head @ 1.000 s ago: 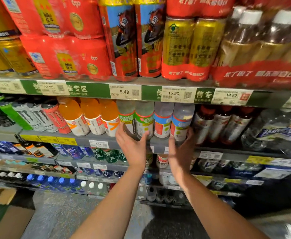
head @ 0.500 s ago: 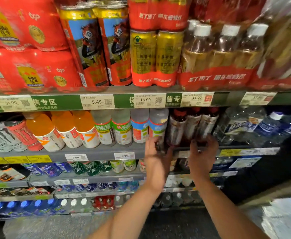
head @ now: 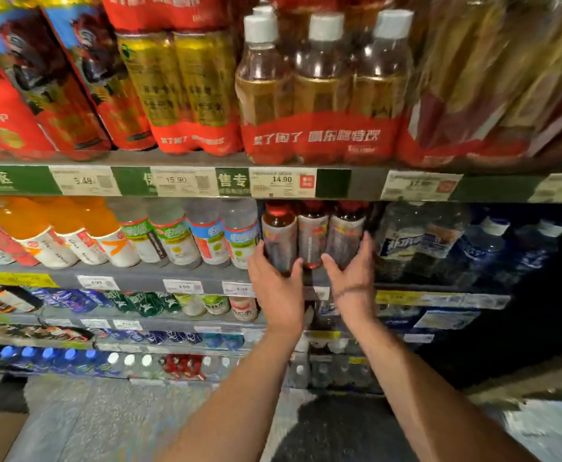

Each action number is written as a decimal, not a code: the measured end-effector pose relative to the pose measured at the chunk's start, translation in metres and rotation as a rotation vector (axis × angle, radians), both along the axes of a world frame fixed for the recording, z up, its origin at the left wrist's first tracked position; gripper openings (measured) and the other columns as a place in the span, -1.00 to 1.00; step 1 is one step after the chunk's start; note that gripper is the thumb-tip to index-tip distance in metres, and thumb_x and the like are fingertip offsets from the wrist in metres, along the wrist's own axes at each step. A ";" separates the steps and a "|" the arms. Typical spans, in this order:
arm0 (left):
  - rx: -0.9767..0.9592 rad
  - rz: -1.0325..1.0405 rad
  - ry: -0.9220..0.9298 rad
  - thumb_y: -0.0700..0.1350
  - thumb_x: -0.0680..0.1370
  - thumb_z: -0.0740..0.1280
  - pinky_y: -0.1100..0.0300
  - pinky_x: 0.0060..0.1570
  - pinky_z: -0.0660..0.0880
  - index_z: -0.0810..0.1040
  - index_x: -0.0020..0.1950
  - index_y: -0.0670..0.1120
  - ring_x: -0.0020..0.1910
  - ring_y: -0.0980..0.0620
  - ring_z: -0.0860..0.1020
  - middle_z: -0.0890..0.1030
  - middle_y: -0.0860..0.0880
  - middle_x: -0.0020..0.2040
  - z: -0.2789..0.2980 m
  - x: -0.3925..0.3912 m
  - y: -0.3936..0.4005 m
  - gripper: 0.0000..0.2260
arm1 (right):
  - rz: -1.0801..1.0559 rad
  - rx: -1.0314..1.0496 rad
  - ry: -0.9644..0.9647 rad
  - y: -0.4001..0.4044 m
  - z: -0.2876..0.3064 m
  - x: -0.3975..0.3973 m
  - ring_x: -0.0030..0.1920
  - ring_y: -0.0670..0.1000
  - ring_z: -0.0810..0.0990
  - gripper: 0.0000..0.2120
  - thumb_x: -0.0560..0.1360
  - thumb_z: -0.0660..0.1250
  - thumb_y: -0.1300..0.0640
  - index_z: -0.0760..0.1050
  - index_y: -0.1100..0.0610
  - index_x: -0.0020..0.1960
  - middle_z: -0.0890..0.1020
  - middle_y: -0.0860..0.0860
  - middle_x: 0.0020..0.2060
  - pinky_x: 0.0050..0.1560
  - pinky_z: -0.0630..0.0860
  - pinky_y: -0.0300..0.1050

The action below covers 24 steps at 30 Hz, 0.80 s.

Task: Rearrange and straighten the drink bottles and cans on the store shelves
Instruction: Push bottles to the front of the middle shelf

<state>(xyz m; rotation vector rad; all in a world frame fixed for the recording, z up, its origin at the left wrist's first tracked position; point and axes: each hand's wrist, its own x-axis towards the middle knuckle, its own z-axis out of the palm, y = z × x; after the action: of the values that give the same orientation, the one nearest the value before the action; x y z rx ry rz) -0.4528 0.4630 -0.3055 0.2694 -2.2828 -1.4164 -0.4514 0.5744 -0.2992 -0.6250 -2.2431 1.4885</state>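
The shelving [head: 186,278] fills the view, and its right end sinks into darkness where little can be read. On the top shelf the shrink-wrapped packs are cut off by the upper edge of the view; the pack of white-capped bottles [head: 319,91] is sharp, while the cans to its left and the packs to its right are smeared with blur. The price tags [head: 282,182] along the shelf edge are partly legible, the rightmost ones not.

On the second shelf stand three dark bottles with red caps [head: 312,240], upright, long axes vertical, their caps half hidden under the shelf above. Left of them are clear bottles with green and blue labels [head: 206,240], then orange drink bottles [head: 73,235] leaning left with the lens distortion. Right of them, water bottles [head: 403,245] fade into shadow.

The left hand [head: 278,291] curls around the lower part of the leftmost dark bottle, thumb on its left side. The right hand [head: 353,278] cups the rightmost dark bottle from the right, fingers bent around its side. The bottles' bases are hidden behind both hands.
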 end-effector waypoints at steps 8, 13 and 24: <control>-0.167 0.243 -0.055 0.11 0.33 0.60 0.01 0.22 0.34 0.52 0.28 -0.11 0.18 -0.10 0.48 0.57 -0.07 0.11 0.000 -0.007 0.012 -0.38 | 0.016 0.131 -0.034 0.011 0.002 -0.004 0.33 0.18 0.52 -0.16 0.43 0.53 -0.01 0.14 0.15 0.52 0.51 0.17 0.37 0.26 0.53 0.11; -0.139 0.278 -0.063 0.13 0.34 0.58 0.01 0.23 0.30 0.55 0.21 -0.13 0.16 -0.10 0.47 0.57 -0.08 0.07 -0.002 -0.008 0.013 -0.43 | -0.007 0.249 -0.038 0.013 0.007 -0.002 0.21 0.20 0.59 -0.29 0.45 0.52 0.03 0.23 0.21 0.44 0.57 0.20 0.26 0.12 0.59 0.06; -0.147 0.259 -0.074 0.13 0.28 0.60 -0.07 0.19 0.36 0.55 0.08 -0.14 0.10 -0.13 0.47 0.56 -0.08 0.00 -0.003 -0.008 0.002 -0.46 | -0.081 0.357 -0.108 0.011 0.000 0.020 0.13 0.25 0.61 -0.26 0.44 0.49 -0.06 0.23 0.20 0.44 0.59 0.22 0.20 0.05 0.57 0.09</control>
<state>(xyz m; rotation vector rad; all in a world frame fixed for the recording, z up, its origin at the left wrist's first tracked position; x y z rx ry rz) -0.4606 0.4647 -0.3084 0.5571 -2.2988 -1.1213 -0.4312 0.5851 -0.2994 -0.6843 -2.4511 1.0006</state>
